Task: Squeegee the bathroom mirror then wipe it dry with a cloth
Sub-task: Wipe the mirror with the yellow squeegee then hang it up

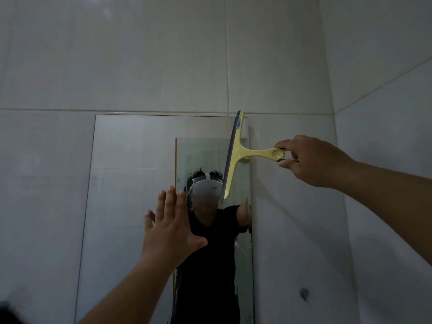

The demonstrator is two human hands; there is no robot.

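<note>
A: That squeegee (236, 155) looked like smooth yellow plastic, with a dark rubbery blade.
B: And the mirror (131, 183) was glossy glass, set against smooth, faintly shiny wall tiles (140, 54).

Grey tiled wall (163, 54) carries mirror (131, 171), tall frameless pane fixed flat, top edge just below horizontal grout line. Yellow squeegee (236, 155) blade lies near-vertical along mirror's right edge, upper end at top right corner. Left hand (170, 230) spread flat, fingers up, over mirror's middle; contact unclear. Dark mark (304, 293) low on wall right of mirror.
</note>
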